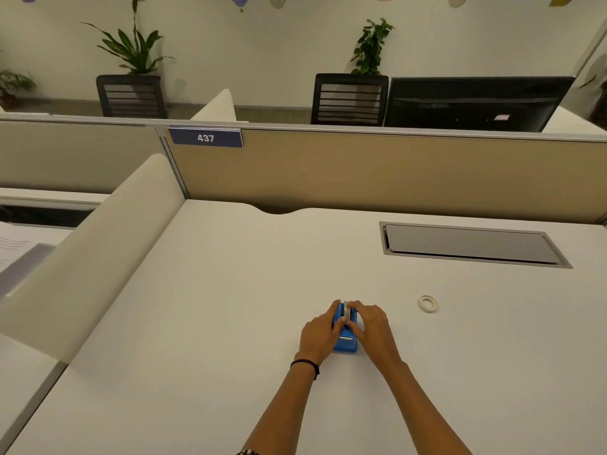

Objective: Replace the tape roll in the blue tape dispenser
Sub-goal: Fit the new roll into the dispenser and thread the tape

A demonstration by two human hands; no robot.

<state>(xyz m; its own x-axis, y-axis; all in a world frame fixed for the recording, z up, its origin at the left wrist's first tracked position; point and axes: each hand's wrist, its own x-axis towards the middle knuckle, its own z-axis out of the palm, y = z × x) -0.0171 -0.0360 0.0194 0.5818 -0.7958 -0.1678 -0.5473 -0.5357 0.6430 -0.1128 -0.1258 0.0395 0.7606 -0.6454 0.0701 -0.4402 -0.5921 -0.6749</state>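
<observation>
A pale office desk (230, 323) holds the work. The left hand (320, 333) and right hand (369, 326) close around the blue tape dispenser (345, 344) between them, fingertips pressing on the tape roll (346, 308) seated in it. A ring-shaped roll (428, 304) lies well apart, beyond the right hand.
</observation>
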